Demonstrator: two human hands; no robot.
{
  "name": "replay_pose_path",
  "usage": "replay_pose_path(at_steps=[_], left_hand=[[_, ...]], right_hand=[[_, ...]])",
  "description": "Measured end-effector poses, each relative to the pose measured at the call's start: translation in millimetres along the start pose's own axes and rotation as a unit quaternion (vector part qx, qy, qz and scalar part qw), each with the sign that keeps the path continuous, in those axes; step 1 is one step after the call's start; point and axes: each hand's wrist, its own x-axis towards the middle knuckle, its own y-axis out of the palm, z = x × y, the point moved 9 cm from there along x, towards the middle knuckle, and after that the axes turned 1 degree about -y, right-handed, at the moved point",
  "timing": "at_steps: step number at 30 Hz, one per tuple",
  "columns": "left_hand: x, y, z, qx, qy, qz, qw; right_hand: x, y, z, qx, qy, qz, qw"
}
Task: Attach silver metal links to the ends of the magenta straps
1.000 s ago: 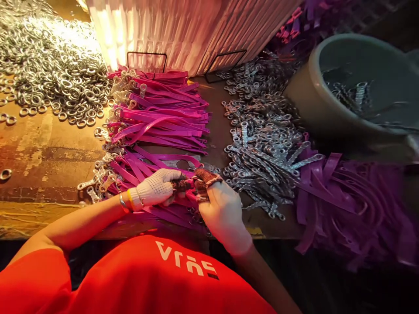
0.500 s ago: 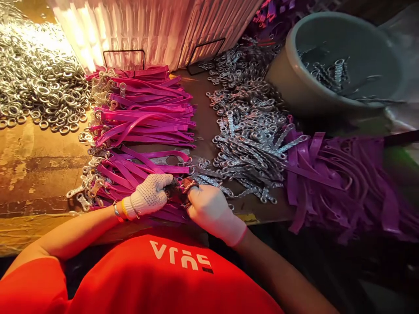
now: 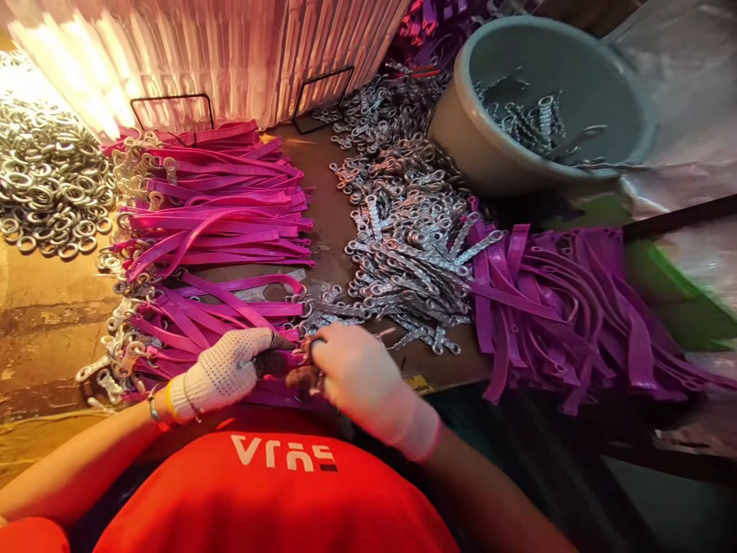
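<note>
My left hand (image 3: 227, 370), in a white dotted glove with dark fingertips, pinches a magenta strap (image 3: 292, 358) near the table's front edge. My right hand (image 3: 360, 378), gloved in white with dark, worn fingertips, is closed at the right end of that strap; its fingers hide what they grip. Beneath and behind both hands lie magenta straps (image 3: 224, 207) in rows, with pale looped links (image 3: 130, 357) at their left ends. Just beyond my right hand is a heap of twisted silver metal links (image 3: 403, 261).
Loose metal rings (image 3: 51, 180) are piled at the left. A ribbed translucent panel (image 3: 230, 54) stands at the back with black wire handles. To the right are a grey-green bucket (image 3: 489, 165) holding metal links and a bunch of purple straps (image 3: 576, 307) hanging over the edge.
The view has shifted, so the table's things sit further left. My hands have come slightly apart, showing a bit of strap between them, and my right hand has turned.
</note>
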Motion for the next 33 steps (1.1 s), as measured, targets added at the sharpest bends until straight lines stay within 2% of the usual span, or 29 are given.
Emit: replay_pose_path(at_steps=[1, 3, 4, 6, 9, 11, 12, 14, 17, 19, 21, 24, 26, 30, 33], left_hand=[[-2, -3.6, -5, -0.009, 0.005, -0.013, 1.0], [-8, -11.4, -11, -0.058, -0.012, -0.046, 0.997], [-9, -13.1, -11, -0.105, -0.041, -0.055, 0.992], [-12, -9.6, -4, -0.238, -0.124, -0.06, 0.961], [-14, 0.6, 6, -0.453, -0.219, -0.08, 0.861], [-14, 5.0, 9, -0.542, -0.243, -0.083, 0.8], [-15, 6.5, 10, -0.567, -0.249, -0.077, 0.782], [-15, 7.7, 9, -0.584, -0.245, -0.057, 0.772], [-13, 7.9, 6, -0.568, -0.218, -0.037, 0.793], [-12, 10.1, 6, -0.529, -0.21, -0.031, 0.821], [-11, 9.9, 6, -0.474, -0.202, -0.044, 0.856], [-10, 8.9, 1, -0.418, -0.171, -0.055, 0.89], [-12, 8.4, -6, -0.393, -0.142, -0.052, 0.907], [-17, 3.8, -22, -0.321, -0.073, -0.072, 0.942], [-18, 8.7, -31, -0.316, -0.038, -0.072, 0.945]], right_hand=[[2, -6, -21, 0.019, 0.009, -0.014, 1.0], [3, -23, -87, 0.005, 0.107, -0.101, 0.989], [2, -29, -122, -0.031, 0.166, -0.142, 0.975], [5, -27, -177, -0.107, 0.236, -0.164, 0.952], [19, -8, -218, -0.141, 0.228, -0.133, 0.954], [24, -1, -226, -0.132, 0.223, -0.13, 0.957], [23, -1, -227, -0.127, 0.225, -0.137, 0.956], [20, -4, -221, -0.124, 0.234, -0.156, 0.952], [8, -17, -195, -0.112, 0.249, -0.192, 0.943], [3, -25, -159, -0.041, 0.211, -0.209, 0.954], [3, -30, -110, 0.065, 0.13, -0.205, 0.968], [4, -29, -42, 0.152, 0.042, -0.146, 0.977], [3, -24, -13, 0.174, 0.028, -0.11, 0.978], [1, -11, 10, 0.182, 0.045, -0.077, 0.979], [2, -6, 16, 0.199, 0.048, -0.074, 0.976]])
